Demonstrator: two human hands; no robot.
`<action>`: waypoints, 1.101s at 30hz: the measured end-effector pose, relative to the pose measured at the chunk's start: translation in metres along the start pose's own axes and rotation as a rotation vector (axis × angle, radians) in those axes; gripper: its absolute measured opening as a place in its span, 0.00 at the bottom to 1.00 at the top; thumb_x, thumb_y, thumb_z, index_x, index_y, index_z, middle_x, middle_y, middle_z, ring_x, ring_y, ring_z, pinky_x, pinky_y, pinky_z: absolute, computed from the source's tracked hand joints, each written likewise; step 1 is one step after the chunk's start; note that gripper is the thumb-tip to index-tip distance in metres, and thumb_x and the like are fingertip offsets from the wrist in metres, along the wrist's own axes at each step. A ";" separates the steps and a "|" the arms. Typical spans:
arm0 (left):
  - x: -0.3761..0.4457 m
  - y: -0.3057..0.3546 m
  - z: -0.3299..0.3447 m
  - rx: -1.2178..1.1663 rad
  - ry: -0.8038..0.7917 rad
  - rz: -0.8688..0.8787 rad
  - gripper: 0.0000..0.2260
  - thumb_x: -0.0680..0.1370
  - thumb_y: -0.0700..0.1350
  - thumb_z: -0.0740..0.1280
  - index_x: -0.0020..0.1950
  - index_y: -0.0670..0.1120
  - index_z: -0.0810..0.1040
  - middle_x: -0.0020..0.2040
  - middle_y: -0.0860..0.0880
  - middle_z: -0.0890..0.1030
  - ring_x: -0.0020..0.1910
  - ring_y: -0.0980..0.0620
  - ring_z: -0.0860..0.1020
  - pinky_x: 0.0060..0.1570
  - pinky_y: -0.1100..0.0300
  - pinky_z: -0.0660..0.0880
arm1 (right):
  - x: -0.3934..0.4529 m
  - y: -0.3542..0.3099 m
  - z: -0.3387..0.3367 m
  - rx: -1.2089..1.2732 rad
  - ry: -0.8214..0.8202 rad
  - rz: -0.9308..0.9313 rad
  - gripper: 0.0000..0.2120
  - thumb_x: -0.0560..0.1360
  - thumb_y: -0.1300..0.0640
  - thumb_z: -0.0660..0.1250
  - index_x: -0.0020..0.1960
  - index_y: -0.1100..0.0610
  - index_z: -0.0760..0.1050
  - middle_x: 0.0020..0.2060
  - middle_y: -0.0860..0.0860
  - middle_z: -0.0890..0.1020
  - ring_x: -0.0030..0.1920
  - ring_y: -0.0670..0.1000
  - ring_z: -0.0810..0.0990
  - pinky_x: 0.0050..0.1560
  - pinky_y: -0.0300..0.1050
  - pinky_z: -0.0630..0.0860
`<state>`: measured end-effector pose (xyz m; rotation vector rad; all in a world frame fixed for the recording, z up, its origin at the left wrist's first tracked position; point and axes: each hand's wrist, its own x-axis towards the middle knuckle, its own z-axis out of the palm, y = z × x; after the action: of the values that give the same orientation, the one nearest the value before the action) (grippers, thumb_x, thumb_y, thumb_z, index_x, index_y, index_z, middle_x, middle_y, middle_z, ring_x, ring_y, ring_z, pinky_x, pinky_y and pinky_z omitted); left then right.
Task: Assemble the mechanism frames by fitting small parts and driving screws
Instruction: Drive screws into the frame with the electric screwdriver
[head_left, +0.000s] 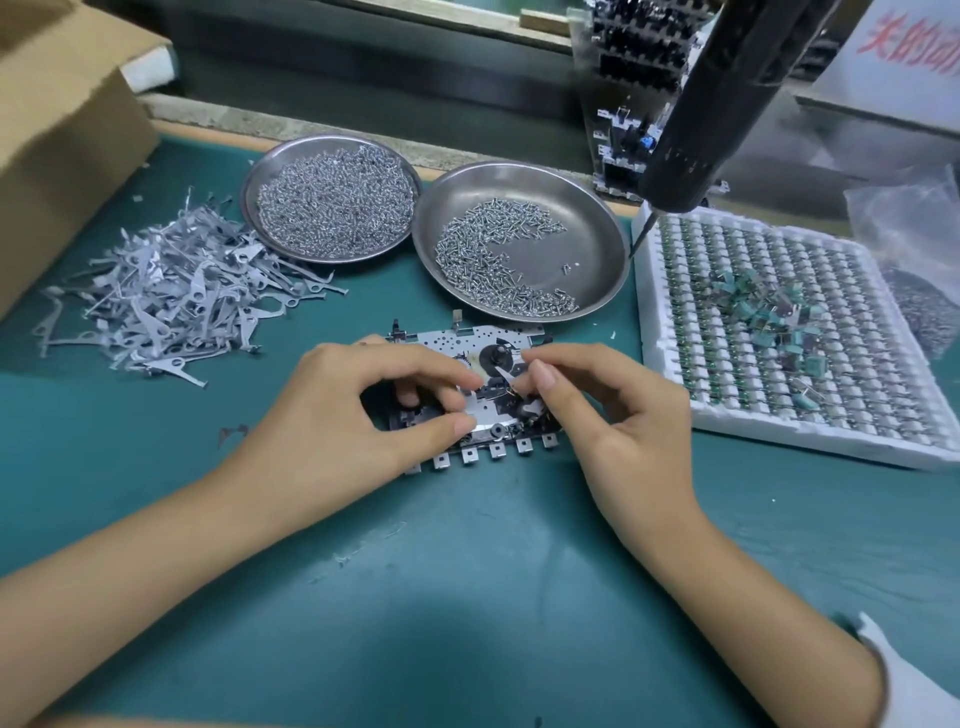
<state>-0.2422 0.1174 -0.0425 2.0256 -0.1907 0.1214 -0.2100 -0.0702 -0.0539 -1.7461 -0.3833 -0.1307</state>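
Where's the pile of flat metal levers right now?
The pile of levers lies on the green mat at the left, between the cardboard box and the fuller screw dish, beyond the left hand.

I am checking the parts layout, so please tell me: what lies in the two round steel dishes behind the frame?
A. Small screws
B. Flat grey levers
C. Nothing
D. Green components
A: both the left dish and the right dish hold heaps of small screws, while the levers lie loose on the mat and the green components sit on the white tray.
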 end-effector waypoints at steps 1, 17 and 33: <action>0.001 0.000 -0.001 0.014 0.019 0.025 0.09 0.69 0.49 0.77 0.47 0.56 0.83 0.39 0.58 0.82 0.40 0.53 0.76 0.46 0.64 0.73 | 0.000 0.000 0.000 0.007 0.008 -0.001 0.06 0.74 0.67 0.68 0.48 0.58 0.81 0.37 0.50 0.84 0.40 0.42 0.82 0.45 0.31 0.74; 0.097 -0.025 -0.049 0.780 0.303 -0.246 0.08 0.77 0.45 0.68 0.54 0.47 0.83 0.51 0.41 0.83 0.54 0.39 0.77 0.54 0.52 0.73 | 0.003 0.001 0.001 0.017 0.044 -0.036 0.11 0.73 0.67 0.69 0.45 0.51 0.82 0.36 0.49 0.85 0.40 0.44 0.83 0.45 0.33 0.76; 0.069 -0.020 -0.038 0.420 0.567 0.042 0.01 0.74 0.41 0.72 0.44 0.45 0.83 0.38 0.51 0.83 0.37 0.59 0.78 0.47 0.67 0.73 | 0.010 -0.002 -0.001 -0.249 0.133 -0.324 0.07 0.73 0.64 0.68 0.48 0.58 0.83 0.40 0.48 0.84 0.42 0.46 0.81 0.46 0.35 0.75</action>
<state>-0.1710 0.1551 -0.0317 2.3081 0.1664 0.8070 -0.2012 -0.0692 -0.0491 -1.8948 -0.5687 -0.5443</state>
